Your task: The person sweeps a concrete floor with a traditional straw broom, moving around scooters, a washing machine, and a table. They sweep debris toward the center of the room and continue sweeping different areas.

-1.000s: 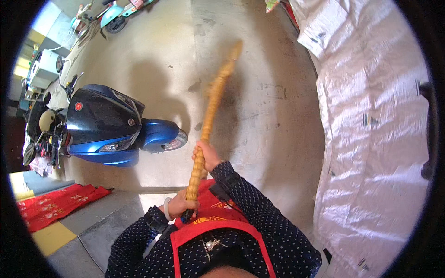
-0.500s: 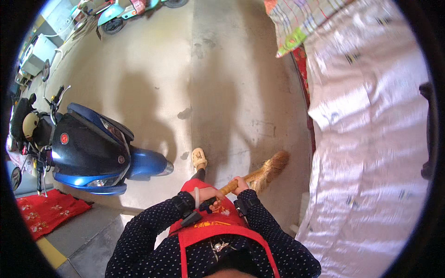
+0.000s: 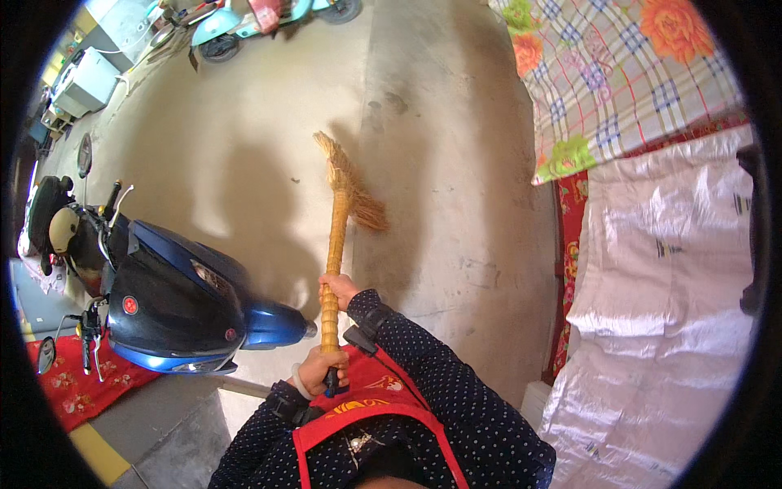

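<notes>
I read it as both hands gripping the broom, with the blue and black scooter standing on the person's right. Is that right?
Not quite: the blue and black scooter stands on the person's left, as the head view shows. The left hand and right hand do both grip the broom.

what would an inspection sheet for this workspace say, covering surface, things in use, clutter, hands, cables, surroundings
Surface: pale floor with dark marks.
Things in use: straw broom; floor contact cannot be told.
Clutter: blue-and-black scooter at left, teal scooter at top.
Hands: left hand grips the broom near its end, right hand farther up.
Cables: white hose or cord, unclear which.
Surroundings: plaid floral cloth and whitish sheet at right.
</notes>
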Tool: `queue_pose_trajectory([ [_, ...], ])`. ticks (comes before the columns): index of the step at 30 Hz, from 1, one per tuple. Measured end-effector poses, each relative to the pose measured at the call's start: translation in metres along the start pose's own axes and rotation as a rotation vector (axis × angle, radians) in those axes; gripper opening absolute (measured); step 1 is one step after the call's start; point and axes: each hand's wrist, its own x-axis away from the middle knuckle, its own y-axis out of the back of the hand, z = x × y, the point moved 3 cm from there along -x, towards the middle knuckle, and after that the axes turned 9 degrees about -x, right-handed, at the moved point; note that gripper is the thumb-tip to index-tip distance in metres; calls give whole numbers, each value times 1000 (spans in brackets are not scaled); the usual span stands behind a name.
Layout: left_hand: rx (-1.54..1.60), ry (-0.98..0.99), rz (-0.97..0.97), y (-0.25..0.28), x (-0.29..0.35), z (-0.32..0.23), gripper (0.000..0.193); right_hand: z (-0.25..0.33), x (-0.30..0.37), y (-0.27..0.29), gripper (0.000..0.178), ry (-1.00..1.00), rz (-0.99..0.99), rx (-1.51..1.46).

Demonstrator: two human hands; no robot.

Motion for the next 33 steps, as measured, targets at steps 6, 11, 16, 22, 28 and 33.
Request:
queue_pose_trajectory([
  [6,-250,-59,34,-18,2,-47,15,66,40,-22,14,249,-31,-42],
  [11,-324,59,304,-57,-55,-76,20,141,70,49,16,425,-128,-214],
  [16,-234,218,488,-120,-160,-134,16,232,59,158,13,374,-362,-425],
  [22,-284,309,338,-203,-270,-209,13,341,4,248,9,426,-29,499],
  [28,-80,198,98,-186,-236,-278,12,363,-95,189,3,156,255,302],
  [33,196,10,-178,-186,-197,-302,10,355,-122,40,11,-202,10,27],
])
